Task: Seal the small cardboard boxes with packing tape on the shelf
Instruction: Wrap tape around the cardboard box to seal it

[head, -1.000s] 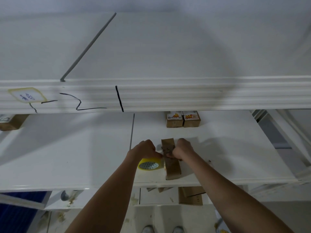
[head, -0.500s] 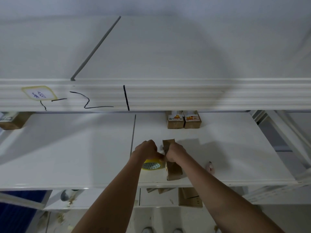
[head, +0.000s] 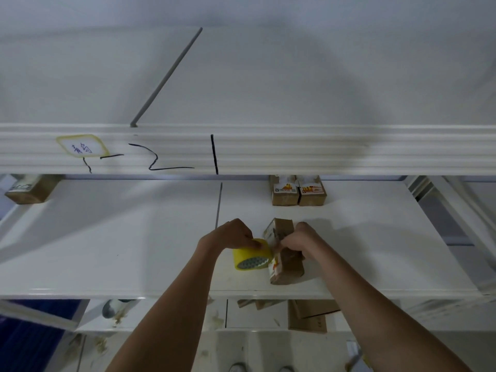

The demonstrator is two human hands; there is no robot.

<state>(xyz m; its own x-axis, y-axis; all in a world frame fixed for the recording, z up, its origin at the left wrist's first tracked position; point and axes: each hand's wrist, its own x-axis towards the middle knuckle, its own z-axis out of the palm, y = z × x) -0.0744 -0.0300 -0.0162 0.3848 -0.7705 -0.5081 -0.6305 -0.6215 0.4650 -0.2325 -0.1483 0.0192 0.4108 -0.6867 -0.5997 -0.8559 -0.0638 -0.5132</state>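
Yellow tape met cardboard near the shelf's front edge.
The left hand [head: 233,235] gripped the tape roll [head: 252,255] beside the small box [head: 285,253]; the right hand [head: 298,238] pinched something at its top, seemingly the tape end. Two taped-looking boxes [head: 298,191] sat by the shelf [head: 107,237] back edge; this one seemed unfinished.

You see a handwritten label [head: 81,146] and black marker lines [head: 171,163] on the upper rail; a pair of shoes [head: 261,368] shows below.
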